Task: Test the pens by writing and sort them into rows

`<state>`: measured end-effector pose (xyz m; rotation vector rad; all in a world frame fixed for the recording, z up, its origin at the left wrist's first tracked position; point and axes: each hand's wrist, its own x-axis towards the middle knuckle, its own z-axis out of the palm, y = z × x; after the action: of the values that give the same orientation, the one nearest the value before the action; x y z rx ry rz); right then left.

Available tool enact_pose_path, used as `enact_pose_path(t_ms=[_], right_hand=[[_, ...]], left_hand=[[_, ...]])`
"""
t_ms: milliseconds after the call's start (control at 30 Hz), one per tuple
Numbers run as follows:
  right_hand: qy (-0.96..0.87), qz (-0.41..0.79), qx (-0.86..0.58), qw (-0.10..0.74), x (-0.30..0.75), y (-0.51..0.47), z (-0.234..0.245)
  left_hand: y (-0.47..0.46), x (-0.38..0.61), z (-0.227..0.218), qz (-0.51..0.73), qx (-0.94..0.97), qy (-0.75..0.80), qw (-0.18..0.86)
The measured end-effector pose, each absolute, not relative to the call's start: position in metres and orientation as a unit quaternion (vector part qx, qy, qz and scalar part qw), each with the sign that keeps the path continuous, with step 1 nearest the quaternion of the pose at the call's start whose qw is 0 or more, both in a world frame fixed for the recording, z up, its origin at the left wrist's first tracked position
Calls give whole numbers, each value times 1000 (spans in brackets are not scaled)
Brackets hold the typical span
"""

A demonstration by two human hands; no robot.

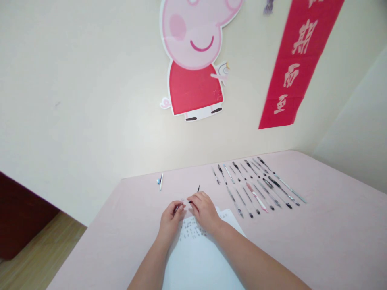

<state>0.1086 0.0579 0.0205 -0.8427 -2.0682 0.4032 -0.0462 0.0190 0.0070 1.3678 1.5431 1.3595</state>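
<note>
My right hand (204,208) is closed around a thin dark pen (198,189) whose end sticks up past my fingers. My left hand (173,216) is curled in a pinch right beside it, fingertips meeting the right hand's; what it pinches is too small to make out. Both hands hover over the top edge of a white sheet of paper (199,257) with handwriting on it, lying on the pink table (317,233).
Several pens lie in a row (256,185) to the right of my hands. A white pen with a small blue piece (160,181) lies near the table's far edge. A cartoon pig cutout and a red banner hang on the wall behind.
</note>
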Motion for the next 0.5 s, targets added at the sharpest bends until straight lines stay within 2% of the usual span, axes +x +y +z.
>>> enact_pose_path(t_ms=[267,500], right_hand=[[-748,242,-330,522,111,61,19],[-729,272,-326,537,109,60,21]], left_hand=[[19,-43,9,514,530,592,323],[20,-45,4,501,552,598,294]])
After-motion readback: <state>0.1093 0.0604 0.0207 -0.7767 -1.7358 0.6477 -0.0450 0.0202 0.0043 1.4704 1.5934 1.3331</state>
